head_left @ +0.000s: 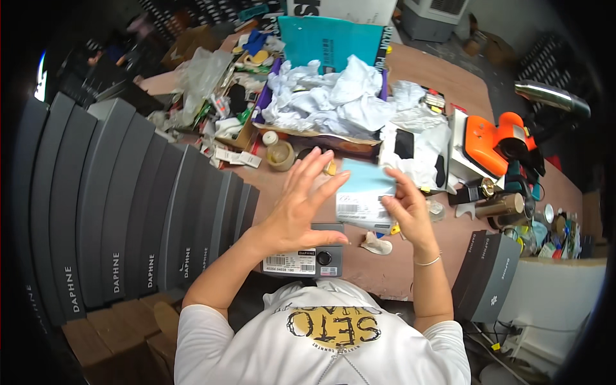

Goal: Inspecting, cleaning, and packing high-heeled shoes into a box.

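Observation:
My right hand [414, 215] pinches a light blue and white sheet of labels [364, 192] by its right edge. Printed barcodes show on the sheet's lower half, slightly blurred. My left hand [298, 205] is spread wide just left of the sheet, thumb and fingers apart, with nothing in it. Below that hand, close to my body, is a grey shoe box [289, 264] with a white barcode label and a dark round hole on its end. A small whitish crumpled piece [376, 244] lies on the table below my right hand.
Tall rows of dark grey shoe boxes [115, 205] line the left side. A purple box of crumpled white tissue [327, 96] stands at the back, beside a jar [280, 156]. To the right are an orange device [484, 144], a brown bottle [504, 205] and more grey boxes [491, 266].

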A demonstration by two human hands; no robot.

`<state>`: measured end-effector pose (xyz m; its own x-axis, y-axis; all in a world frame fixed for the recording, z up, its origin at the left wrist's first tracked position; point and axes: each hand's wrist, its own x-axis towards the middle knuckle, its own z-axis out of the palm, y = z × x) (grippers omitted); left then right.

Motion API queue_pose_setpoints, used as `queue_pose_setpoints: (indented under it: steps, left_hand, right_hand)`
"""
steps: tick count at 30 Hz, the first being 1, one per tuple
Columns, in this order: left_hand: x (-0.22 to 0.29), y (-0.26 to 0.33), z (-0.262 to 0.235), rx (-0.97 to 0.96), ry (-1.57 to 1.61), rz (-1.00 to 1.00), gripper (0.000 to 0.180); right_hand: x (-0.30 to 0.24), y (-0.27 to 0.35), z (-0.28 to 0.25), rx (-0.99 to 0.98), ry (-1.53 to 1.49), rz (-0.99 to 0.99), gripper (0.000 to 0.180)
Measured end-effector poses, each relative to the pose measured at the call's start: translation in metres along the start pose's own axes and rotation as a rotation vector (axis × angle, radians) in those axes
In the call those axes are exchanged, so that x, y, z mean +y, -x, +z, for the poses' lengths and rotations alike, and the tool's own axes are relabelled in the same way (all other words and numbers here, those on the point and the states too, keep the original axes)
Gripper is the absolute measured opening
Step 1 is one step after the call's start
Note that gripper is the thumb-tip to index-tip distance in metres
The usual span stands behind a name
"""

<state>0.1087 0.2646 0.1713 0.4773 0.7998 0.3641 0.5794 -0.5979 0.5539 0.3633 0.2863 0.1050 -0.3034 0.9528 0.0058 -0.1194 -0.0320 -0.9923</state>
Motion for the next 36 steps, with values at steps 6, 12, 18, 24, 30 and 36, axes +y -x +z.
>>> queue_pose_setpoints:
  steps: [6,12,18,24,30,36]
  left_hand:
    - [-0.017,-0.024,0.024,-0.340,0.685,-0.373,0.050]
    - [-0.037,-0.019,0.046,-0.291,0.805,-0.438,0.032]
    - [-0.041,-0.037,0.056,-0.346,0.880,-0.543,0.041]
    - [-0.059,-0.066,0.078,-0.448,1.001,-0.635,0.046]
    - [-0.070,-0.107,0.132,-0.623,0.856,-0.661,0.037]
    - [-0.097,-0.152,0.212,-0.365,0.810,-0.754,0.028]
  right_hand:
    - [-0.004,0.024,0.018,0.044,-0.208,0.076,0.037]
    - [0.003,0.022,0.007,0.093,0.582,-0.147,0.037]
    - [0.021,0.006,-0.003,0.125,0.081,0.023,0.026]
    - [0.034,0.002,-0.039,0.220,0.084,0.105,0.014]
    - [0.063,-0.003,-0.088,0.543,0.400,-0.224,0.007]
    - [0.063,0.035,-0.192,0.947,0.030,-0.241,0.008]
